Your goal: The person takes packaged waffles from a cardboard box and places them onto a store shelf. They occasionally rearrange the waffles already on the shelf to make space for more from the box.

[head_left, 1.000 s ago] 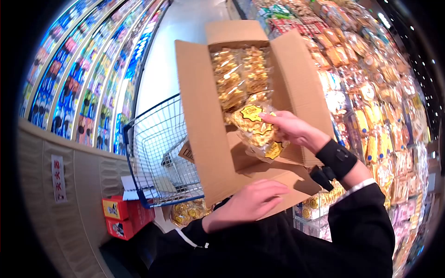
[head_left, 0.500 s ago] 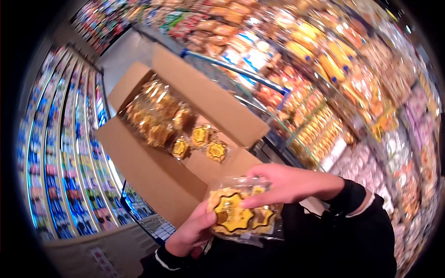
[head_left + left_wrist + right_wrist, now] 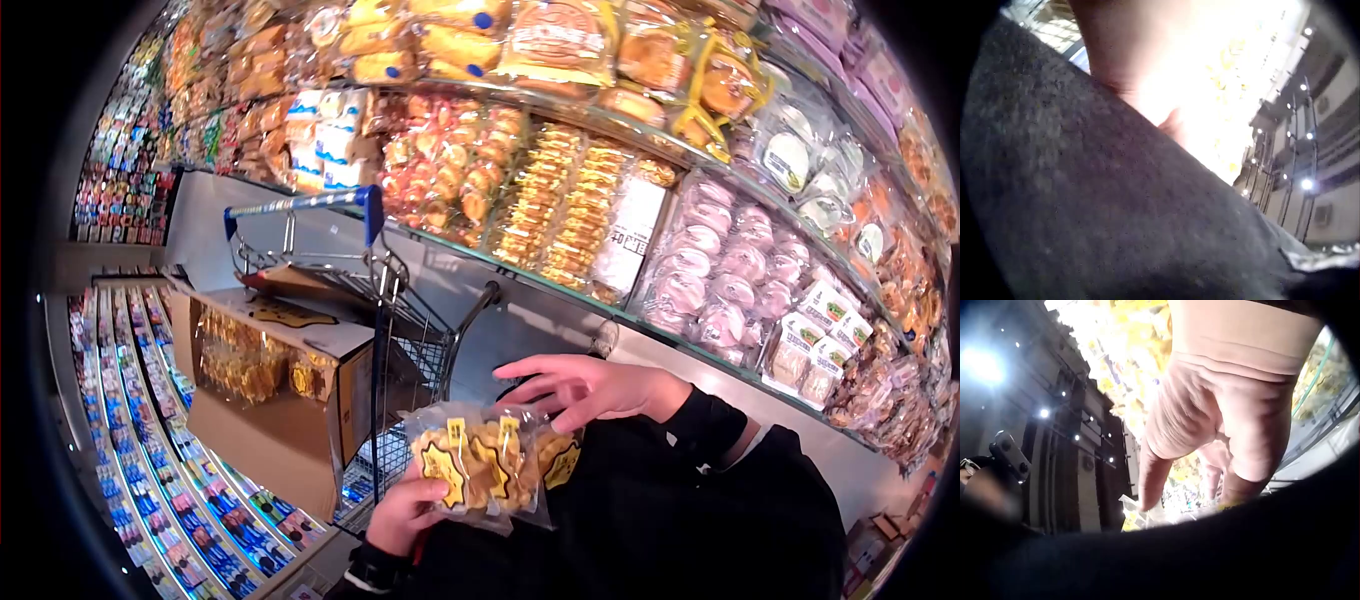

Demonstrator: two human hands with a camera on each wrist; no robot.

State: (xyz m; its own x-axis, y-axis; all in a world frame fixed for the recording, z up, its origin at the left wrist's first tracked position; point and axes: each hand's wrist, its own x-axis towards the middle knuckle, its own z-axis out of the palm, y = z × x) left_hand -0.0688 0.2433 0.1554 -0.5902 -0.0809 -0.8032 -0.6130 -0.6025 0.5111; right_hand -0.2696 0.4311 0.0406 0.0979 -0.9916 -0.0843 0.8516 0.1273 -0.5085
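Observation:
Clear bags of yellow snacks with star-shaped labels (image 3: 480,470) lie close against the body in the head view. My left hand (image 3: 405,510) grips them at their left edge, thumb on top. Over their upper right side is my right hand (image 3: 600,388), fingers spread and relaxed; in the right wrist view this hand (image 3: 1210,419) has its fingertips close to the clear wrapping (image 3: 1147,519), and contact is hard to tell. The left wrist view is mostly sleeve (image 3: 1085,175), with part of the left hand (image 3: 1147,69) overexposed.
An open cardboard box (image 3: 265,450) with more bagged snacks (image 3: 235,355) is at the left, by a shopping cart with a blue handle (image 3: 300,202). Shelves of packaged baked goods (image 3: 560,210) run across the back and right. Another shelf stands far left (image 3: 130,450).
The view has swung right, toward the baked goods. The bags went from the box to in front of the body, where the left hand took hold. The right hand has loosened from them.

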